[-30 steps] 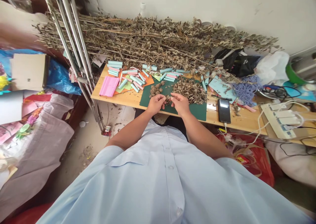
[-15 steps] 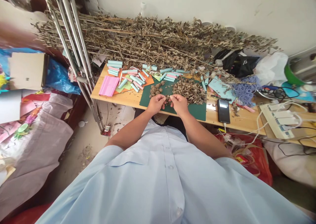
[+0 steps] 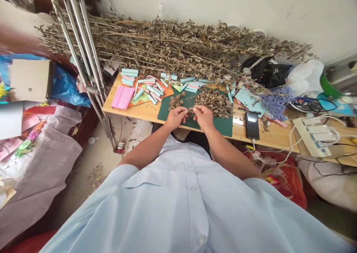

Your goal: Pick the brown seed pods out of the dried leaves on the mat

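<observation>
A green mat (image 3: 220, 127) lies at the front of the wooden table. Over it, my left hand (image 3: 176, 117) and my right hand (image 3: 204, 117) are close together, each pinching at a small bit of dried plant (image 3: 190, 112) between them. Behind my left hand sits a small group of dried brown clumps (image 3: 176, 101). Beside and behind my right hand is a larger pile of dried leaves (image 3: 216, 101).
Long dried plant stems (image 3: 167, 41) span the back. Rolled paper tubes (image 3: 152, 89) and a pink sheet (image 3: 123, 97) lie left. A phone (image 3: 252, 125), purple yarn (image 3: 277, 102) and a power strip (image 3: 314, 135) are right. Metal crutches (image 3: 86, 52) stand left.
My right hand has shifted very slightly to the right, and its fingers have moved a little. My left hand has stayed in place.
</observation>
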`<action>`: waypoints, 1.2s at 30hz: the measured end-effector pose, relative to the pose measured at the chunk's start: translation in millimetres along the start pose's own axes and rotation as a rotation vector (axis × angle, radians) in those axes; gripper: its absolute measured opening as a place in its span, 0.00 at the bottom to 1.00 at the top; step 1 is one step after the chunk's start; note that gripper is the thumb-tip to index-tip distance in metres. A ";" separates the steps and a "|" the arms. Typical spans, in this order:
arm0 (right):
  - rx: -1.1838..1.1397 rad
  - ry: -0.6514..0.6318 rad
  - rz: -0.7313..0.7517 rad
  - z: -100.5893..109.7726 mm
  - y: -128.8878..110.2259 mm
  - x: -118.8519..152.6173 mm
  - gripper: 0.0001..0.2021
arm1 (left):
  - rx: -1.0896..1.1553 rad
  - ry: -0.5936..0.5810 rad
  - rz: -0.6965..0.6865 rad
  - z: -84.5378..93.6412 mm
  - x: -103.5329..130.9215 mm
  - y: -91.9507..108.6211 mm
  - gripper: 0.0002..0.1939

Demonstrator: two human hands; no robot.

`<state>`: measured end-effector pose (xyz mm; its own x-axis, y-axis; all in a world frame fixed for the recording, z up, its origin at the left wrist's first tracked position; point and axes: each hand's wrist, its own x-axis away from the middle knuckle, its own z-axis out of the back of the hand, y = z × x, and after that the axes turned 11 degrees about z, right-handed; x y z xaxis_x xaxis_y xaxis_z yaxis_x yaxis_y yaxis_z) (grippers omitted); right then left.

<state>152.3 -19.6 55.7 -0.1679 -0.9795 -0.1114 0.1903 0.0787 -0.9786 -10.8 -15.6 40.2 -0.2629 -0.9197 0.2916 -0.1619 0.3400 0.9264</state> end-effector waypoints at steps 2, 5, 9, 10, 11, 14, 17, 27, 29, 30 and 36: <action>-0.029 -0.030 -0.017 -0.8 -3.7 1.9 0.19 | 0.001 -0.002 0.002 -0.6 0.5 1.3 0.11; -0.021 -0.112 -0.012 -2.4 -10.5 5.2 0.19 | -0.006 -0.002 -0.022 -1.2 0.5 1.5 0.11; 0.081 -0.181 0.079 -3.1 -16.4 7.4 0.13 | -0.037 0.001 -0.054 -1.1 0.7 0.8 0.10; 0.096 -0.181 0.086 -2.9 -16.8 7.4 0.12 | -0.045 0.000 -0.050 -0.9 1.0 1.0 0.10; 0.105 -0.181 0.084 -2.7 -16.7 7.2 0.11 | -0.052 -0.002 -0.045 -0.7 1.2 1.2 0.10; 0.098 -0.177 0.072 -2.0 -13.6 6.6 0.11 | -0.059 0.004 -0.041 -0.2 0.9 0.8 0.11; 0.050 -0.126 0.067 -1.8 -8.0 6.3 0.12 | -0.054 0.025 -0.020 0.1 -1.4 -1.9 0.10; -0.019 -0.102 0.011 -2.0 -3.6 7.1 0.12 | -0.024 0.002 0.009 0.4 -2.5 -2.3 0.18; -0.008 -0.107 0.020 -2.7 -4.5 7.6 0.12 | -0.046 -0.005 -0.010 0.8 -1.3 -1.8 0.14; -0.004 -0.113 0.028 -3.0 -4.8 7.9 0.11 | -0.062 -0.009 -0.020 0.9 -0.9 -1.8 0.13; 0.043 -0.138 0.060 -3.5 -5.4 9.5 0.10 | -0.127 -0.021 -0.037 1.3 -0.1 -2.2 0.10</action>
<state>146.3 -28.7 59.4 -0.0208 -0.9897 -0.1418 0.2375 0.1329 -0.9623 -11.7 -16.0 37.9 -0.2787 -0.9265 0.2528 -0.0506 0.2770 0.9595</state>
